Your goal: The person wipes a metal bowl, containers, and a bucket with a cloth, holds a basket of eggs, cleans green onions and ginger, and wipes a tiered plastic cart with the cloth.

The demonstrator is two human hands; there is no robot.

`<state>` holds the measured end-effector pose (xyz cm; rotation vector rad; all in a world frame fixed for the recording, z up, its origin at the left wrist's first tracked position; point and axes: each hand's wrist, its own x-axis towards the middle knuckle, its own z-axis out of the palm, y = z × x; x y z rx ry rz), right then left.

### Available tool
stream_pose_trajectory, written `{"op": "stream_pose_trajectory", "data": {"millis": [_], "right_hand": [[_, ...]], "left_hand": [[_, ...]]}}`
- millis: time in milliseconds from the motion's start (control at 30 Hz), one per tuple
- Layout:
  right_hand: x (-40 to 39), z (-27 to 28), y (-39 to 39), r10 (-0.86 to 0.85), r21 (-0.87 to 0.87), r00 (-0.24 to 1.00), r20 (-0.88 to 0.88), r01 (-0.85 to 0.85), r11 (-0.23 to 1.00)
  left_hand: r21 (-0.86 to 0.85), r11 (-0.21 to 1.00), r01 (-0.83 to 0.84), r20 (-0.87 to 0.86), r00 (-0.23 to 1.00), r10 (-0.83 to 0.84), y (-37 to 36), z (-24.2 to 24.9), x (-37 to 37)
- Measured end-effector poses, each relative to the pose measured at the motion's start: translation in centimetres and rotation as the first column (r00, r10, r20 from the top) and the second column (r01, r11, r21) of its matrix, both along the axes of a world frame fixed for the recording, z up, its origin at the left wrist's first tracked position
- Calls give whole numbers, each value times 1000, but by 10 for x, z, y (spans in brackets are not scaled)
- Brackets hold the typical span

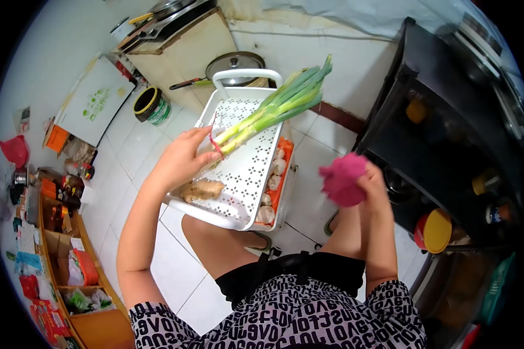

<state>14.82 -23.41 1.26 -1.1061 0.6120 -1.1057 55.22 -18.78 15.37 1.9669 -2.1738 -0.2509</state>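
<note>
A white perforated basket tray (247, 168) sits in front of me, over a lower tier where garlic bulbs (278, 167) show in an orange net. Across the tray lies a bundle of green onions (273, 113), tied with a red band near its root end. My left hand (183, 160) is at the root end, fingers at the band, partly hiding the roots. A knob of ginger (202, 190) rests in the tray's near left corner. Off to the right of the tray, my right hand (374, 183) grips a crumpled magenta cloth (344, 179) in the air.
A black shelf rack (448, 134) stands at the right, with a yellow-lidded tub (436, 231). Beyond the tray is a lidded pan (236, 61). A dark-rimmed bucket (152, 106) is on the tiles at the back left. Wooden shelves (93, 323) line the left.
</note>
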Motion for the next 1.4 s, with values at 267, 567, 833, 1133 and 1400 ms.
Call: {"op": "stream_pose_trajectory", "data": {"millis": [267, 567, 833, 1133, 1400], "right_hand": [[-127, -7, -95, -699, -316, 555, -450, 633, 706], [-47, -35, -54, -816, -697, 439, -376, 446, 561], [122, 104, 5, 27, -313, 999, -22, -32, 949], [139, 157, 3, 128, -175, 980, 155, -100, 979], [99, 134, 7, 495, 78, 869, -10, -493, 867]], "left_hand": [[263, 965, 8, 39, 999, -19, -25, -9, -12], [-344, 934, 100, 207, 978, -29, -4, 18, -15], [-472, 876, -96, -235, 972, -20, 29, 81, -89], [-305, 898, 318, -129, 920, -370, 37, 79, -112], [-806, 480, 345, 332, 936, -114, -8, 69, -65]]}}
